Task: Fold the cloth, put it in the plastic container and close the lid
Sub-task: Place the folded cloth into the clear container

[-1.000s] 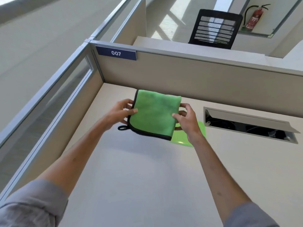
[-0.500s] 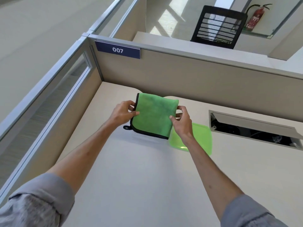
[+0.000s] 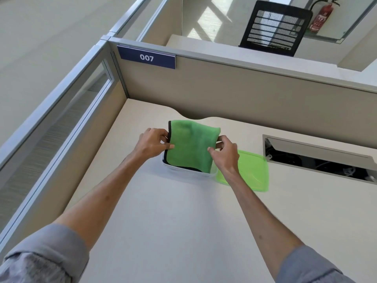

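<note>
A folded green cloth (image 3: 191, 147) with a black hem is held between both hands. Its lower edge dips into a clear plastic container (image 3: 188, 171) on the desk, while its upper part still stands above the rim. My left hand (image 3: 154, 142) pinches the cloth's left edge. My right hand (image 3: 223, 154) pinches its right edge. A translucent green lid (image 3: 250, 171) lies flat on the desk just right of the container, partly behind my right wrist.
The beige desk (image 3: 183, 221) sits in a cubicle corner with partition walls (image 3: 234, 94) behind and at left. A "007" sign (image 3: 146, 57) hangs on the back partition. An open cable tray slot (image 3: 318, 158) lies at right.
Both hands have lowered the folded cloth toward the desk. Its lower edge now sits inside the clear container, which was hidden behind the cloth before.
</note>
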`<state>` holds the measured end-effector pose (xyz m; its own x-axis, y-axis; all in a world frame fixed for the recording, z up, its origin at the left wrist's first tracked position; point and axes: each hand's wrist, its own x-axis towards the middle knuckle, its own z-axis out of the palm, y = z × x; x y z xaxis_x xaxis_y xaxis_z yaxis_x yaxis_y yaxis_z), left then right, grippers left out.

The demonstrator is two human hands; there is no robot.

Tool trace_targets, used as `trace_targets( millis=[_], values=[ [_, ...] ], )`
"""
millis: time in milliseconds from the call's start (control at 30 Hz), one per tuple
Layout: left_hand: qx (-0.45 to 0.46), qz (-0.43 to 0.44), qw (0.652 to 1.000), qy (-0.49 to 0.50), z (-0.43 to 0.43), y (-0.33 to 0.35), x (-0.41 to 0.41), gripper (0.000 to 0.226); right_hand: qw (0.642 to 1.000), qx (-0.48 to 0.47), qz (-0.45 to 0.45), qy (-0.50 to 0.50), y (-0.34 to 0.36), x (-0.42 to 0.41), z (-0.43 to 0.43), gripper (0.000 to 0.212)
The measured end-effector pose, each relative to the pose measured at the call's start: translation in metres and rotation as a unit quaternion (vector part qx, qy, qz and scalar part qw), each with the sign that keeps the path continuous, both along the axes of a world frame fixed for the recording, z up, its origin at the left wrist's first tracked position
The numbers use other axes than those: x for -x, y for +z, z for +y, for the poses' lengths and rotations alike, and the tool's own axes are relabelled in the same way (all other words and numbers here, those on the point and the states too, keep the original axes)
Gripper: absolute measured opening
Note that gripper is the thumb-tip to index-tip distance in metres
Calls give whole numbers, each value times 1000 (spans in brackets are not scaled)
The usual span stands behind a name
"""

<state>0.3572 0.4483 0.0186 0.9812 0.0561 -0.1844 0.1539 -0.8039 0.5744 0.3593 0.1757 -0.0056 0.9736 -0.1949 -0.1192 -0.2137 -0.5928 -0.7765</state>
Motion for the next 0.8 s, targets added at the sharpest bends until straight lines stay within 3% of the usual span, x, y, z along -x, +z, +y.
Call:
trace_targets(
  millis=[100, 233, 400, 500, 567, 633, 733, 800],
  values=[
    [-61, -15, 998, -13, -3, -3, 6, 39, 995, 98, -6, -2, -2, 5, -1, 25],
    [-130, -10, 991, -33, -3, -8, 10, 50, 988, 152, -23, 32, -7, 9, -3, 21],
    [-172, -41, 984, -29, -15, -12, 20, 41, 965, 250, -79, 24, -20, 23, -2, 29],
    [-97, -113, 988, 36, -13, -15, 29, 34, 971, 229, -70, -7, -23, 27, -4, 44],
    [-48, -200, 973, 103, -9, -11, 34, 43, 977, 201, -73, 2, -23, 29, -6, 56],
    [-58, -250, 959, 118, -9, -1, 31, 40, 982, 152, -110, -1, -18, 29, -7, 64],
    [-110, -226, 968, -16, -11, 9, 10, 49, 979, 118, -163, 28, -3, 19, -6, 71],
    [-136, -175, 966, -133, -17, 12, -5, 64, 966, 168, -169, 101, 4, 5, -4, 66]
  ],
)
